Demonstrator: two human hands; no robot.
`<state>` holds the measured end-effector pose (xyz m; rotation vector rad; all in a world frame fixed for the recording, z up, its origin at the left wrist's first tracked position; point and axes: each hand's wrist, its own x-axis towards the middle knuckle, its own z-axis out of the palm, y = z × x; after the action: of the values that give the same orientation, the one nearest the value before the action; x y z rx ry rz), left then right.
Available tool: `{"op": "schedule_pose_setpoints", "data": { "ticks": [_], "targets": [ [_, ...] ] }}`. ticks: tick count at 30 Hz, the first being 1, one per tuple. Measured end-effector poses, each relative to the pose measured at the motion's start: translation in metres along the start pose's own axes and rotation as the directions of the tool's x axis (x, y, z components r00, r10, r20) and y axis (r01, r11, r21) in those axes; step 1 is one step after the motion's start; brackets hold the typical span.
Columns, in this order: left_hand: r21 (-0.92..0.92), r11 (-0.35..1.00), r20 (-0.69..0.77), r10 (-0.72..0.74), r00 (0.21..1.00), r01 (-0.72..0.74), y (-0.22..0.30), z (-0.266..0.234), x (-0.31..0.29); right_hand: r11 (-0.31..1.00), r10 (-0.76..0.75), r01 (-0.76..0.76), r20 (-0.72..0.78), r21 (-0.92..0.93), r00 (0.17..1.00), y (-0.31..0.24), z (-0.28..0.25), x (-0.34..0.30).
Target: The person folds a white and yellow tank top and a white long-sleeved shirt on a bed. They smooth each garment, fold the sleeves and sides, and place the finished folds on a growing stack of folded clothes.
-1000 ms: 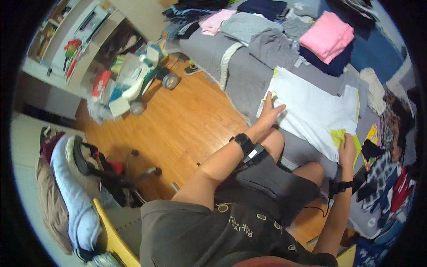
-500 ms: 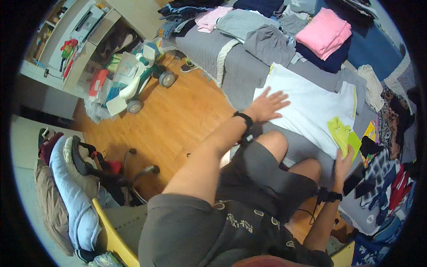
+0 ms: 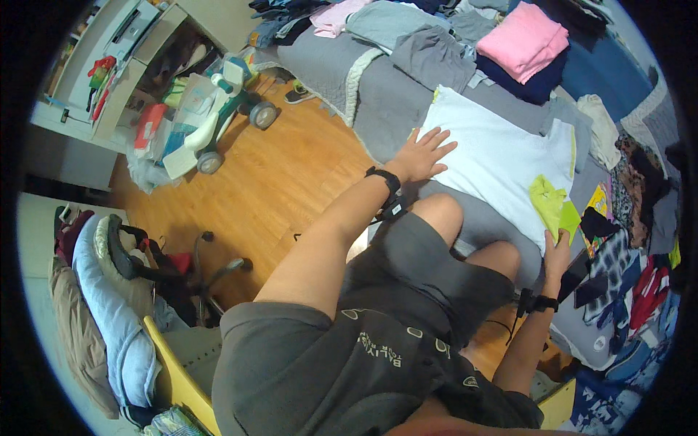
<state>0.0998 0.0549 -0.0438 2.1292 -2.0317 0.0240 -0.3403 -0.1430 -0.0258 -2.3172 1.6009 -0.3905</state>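
A white shirt (image 3: 494, 163) with yellow-green trim lies spread on the grey-covered bed. My left hand (image 3: 422, 154) rests at its left edge, palm down with fingers spread. At the shirt's lower right corner, my right hand (image 3: 557, 256) pinches the cloth beside a bunched yellow-green part (image 3: 547, 198), which looks like a sleeve or lining. The right fingertips are partly hidden by the fabric. Both wrists wear dark bands.
A folded pink stack (image 3: 522, 42) sits on dark cloth beyond the shirt, near grey shorts (image 3: 434, 62). Mixed clothes, including a plaid piece (image 3: 607, 280), crowd the right. A ride-on toy (image 3: 218, 116) and an office chair (image 3: 211, 276) stand on the wood floor to the left.
The whole view has shifted slightly, moving the scene up and left. My left hand has slid a little toward the shirt's left edge; my right hand stays at the yellow-green corner.
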Motion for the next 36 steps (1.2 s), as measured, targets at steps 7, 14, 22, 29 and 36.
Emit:
{"op": "schedule_pose_setpoints", "data": {
  "ticks": [7,14,22,29,36],
  "targets": [
    [0.032,0.999,-0.026,-0.006,1.000,0.007,-0.002,0.004,0.003,1.000,-0.004,0.004,-0.029,-0.003,1.000,-0.008,-0.002,-0.004],
    [0.019,0.999,0.099,-0.038,0.994,0.037,0.001,-0.005,0.006,0.999,-0.027,0.029,-0.064,0.030,0.998,-0.001,0.004,-0.002],
    [-0.130,0.939,-0.214,0.288,0.933,-0.320,0.055,-0.039,0.063,0.997,-0.075,0.076,0.033,-0.008,0.997,-0.015,-0.014,0.035],
    [-0.303,0.707,-0.113,0.639,0.761,-0.639,0.179,0.010,0.106,0.980,-0.093,0.092,-0.006,0.174,0.996,-0.053,0.021,0.091],
    [-0.201,0.771,-0.065,0.605,0.793,-0.605,0.190,0.030,0.105,0.779,-0.609,0.627,-0.266,-0.021,0.747,-0.068,-0.006,0.035]
  ]
}}
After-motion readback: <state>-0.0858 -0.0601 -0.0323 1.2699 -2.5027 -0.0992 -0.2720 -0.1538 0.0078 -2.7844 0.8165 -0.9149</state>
